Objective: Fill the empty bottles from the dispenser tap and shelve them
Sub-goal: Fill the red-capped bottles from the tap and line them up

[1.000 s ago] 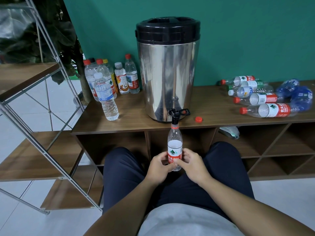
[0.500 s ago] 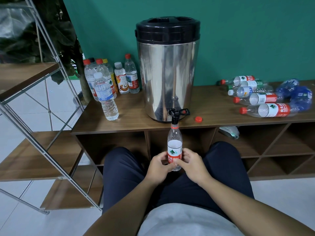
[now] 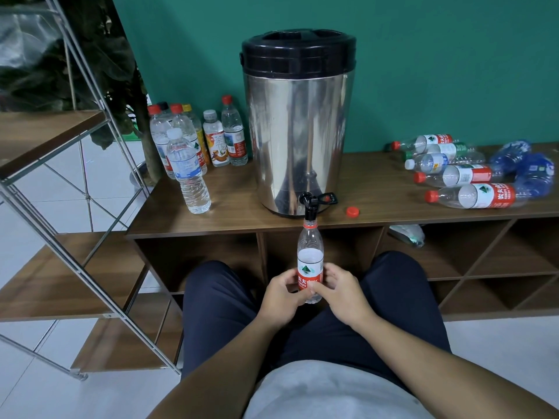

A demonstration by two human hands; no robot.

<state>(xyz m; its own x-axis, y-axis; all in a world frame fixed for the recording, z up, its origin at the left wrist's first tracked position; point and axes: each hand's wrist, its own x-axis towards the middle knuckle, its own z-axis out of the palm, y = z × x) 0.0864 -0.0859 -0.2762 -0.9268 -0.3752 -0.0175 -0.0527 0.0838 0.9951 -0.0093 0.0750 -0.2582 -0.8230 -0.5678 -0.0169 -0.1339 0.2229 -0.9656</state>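
A steel dispenser (image 3: 298,140) with a black lid stands on the wooden cabinet top (image 3: 236,207). Its black tap (image 3: 311,205) juts over the front edge. Directly under the tap I hold an uncapped clear bottle (image 3: 310,252) with a red-and-white label, upright, its mouth at the spout. My left hand (image 3: 282,296) grips its lower left side and my right hand (image 3: 338,293) grips its lower right side. The bottle's red cap (image 3: 352,211) lies on the cabinet top to the right of the tap.
Several upright capped bottles (image 3: 193,140) stand left of the dispenser. Several empty bottles (image 3: 472,195) lie on their sides at the right. A metal-framed wooden shelf rack (image 3: 57,276) stands at left. Open cubbies (image 3: 490,261) lie under the cabinet top, one holding a crumpled bottle (image 3: 408,234).
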